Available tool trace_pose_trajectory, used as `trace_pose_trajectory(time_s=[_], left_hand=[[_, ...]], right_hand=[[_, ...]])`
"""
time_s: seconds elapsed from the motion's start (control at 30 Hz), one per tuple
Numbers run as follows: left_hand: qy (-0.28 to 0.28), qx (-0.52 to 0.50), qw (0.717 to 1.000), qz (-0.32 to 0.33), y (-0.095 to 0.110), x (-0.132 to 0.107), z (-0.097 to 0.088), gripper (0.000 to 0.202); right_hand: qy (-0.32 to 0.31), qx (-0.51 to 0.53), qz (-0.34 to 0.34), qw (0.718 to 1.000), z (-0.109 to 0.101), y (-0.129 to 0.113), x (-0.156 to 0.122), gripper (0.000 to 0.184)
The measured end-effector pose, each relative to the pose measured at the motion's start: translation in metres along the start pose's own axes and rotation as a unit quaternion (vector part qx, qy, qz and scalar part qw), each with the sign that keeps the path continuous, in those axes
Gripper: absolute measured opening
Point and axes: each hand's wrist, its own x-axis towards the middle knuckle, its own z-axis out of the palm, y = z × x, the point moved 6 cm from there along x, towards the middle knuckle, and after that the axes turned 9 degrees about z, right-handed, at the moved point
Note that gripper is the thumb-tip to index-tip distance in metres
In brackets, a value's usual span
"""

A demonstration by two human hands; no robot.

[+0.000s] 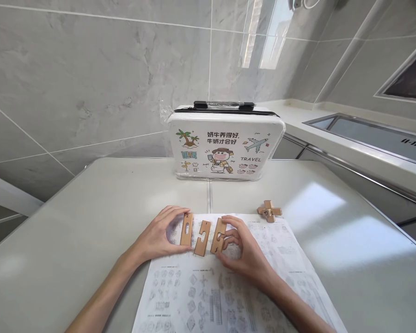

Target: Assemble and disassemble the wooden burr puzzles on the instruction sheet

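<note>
Paper lies near; on it, the half-spread left hand holds left piece by its ends, right hand likewise right piece. Wooden cross, far right, seems assembled; middle piece lies loose, three not yet joined.

Single head cam, facing forward-down, near left hand and right hand; cartoon-cow travel case farther back.

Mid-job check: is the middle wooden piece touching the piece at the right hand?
Apart: the head view shows a strip of printed sheet between the middle wooden piece and the right-hand piece.
</note>
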Motion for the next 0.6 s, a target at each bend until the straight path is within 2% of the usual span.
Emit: trace_pose_trajectory(time_s=[0.17,0.3,0.4,0.53,0.6], left_hand=[[0.041,-0.069,0.996,-0.043,0.004,0.001,0.003,0.081],[0.069,-0.175,0.979,-0.078,0.008,-0.001,0.020,0.084],[0.077,-0.243,0.963,-0.084,0.015,-0.002,0.033,0.084],[0.094,-0.286,0.951,-0.075,0.026,-0.004,0.042,0.084],[0.108,-0.293,0.948,-0.067,0.030,-0.004,0.044,0.084]], right_hand=[[-0.033,0.117,0.111,0.986,-0.003,0.004,0.001,0.057],[-0.066,0.214,0.137,0.965,-0.004,0.000,0.001,0.042],[-0.062,0.242,0.156,0.956,-0.006,0.002,0.002,0.044],[-0.048,0.285,0.180,0.940,-0.009,0.009,0.003,0.057],[-0.061,0.300,0.185,0.934,-0.009,0.011,0.003,0.053]])
